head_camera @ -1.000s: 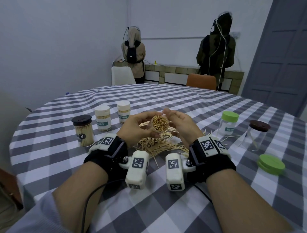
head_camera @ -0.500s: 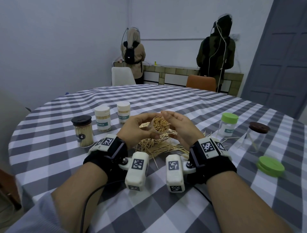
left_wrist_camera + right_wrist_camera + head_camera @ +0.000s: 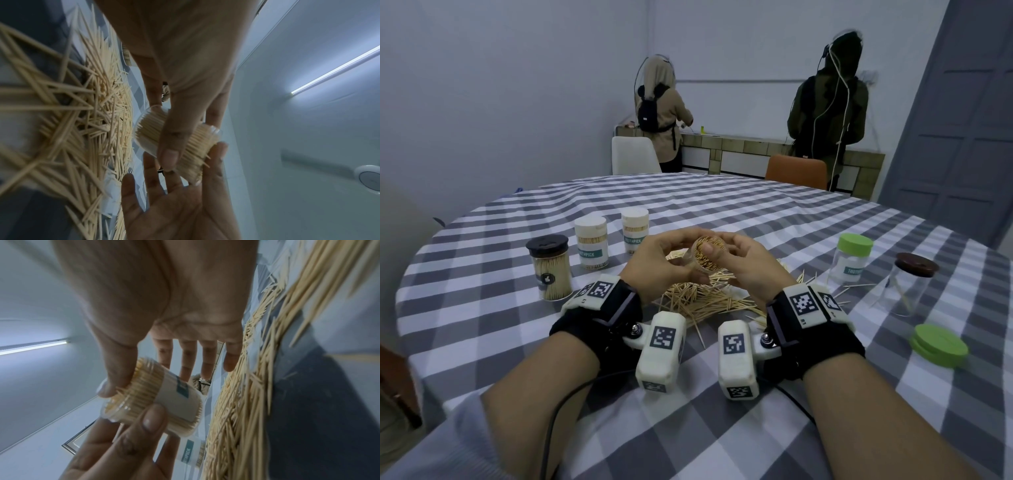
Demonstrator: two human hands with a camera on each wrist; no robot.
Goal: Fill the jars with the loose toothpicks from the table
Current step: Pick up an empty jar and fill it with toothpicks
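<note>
The right hand [image 3: 748, 270] has closed in, thumb now pressing the toothpicks in the open toothpick jar [image 3: 705, 255]; the left hand [image 3: 666, 265] grips it, mouth tilted toward the person, above the counter [image 3: 482, 308] pile.

The walls [image 3: 524, 85] are plain and pale blue-grey. A grey panelled door [image 3: 959, 137] stands at the right. Along the far wall runs a low counter [image 3: 756, 150] faced in tan and white blocks, where two people [image 3: 659, 113] stand with their backs turned. A white chair [image 3: 631, 159] and an orange chair [image 3: 796, 168] sit at the far edge of the round tabletop [image 3: 722, 212], covered in a grey-and-white checked cloth. A tube light [image 3: 337, 68] glows on the ceiling.
</note>
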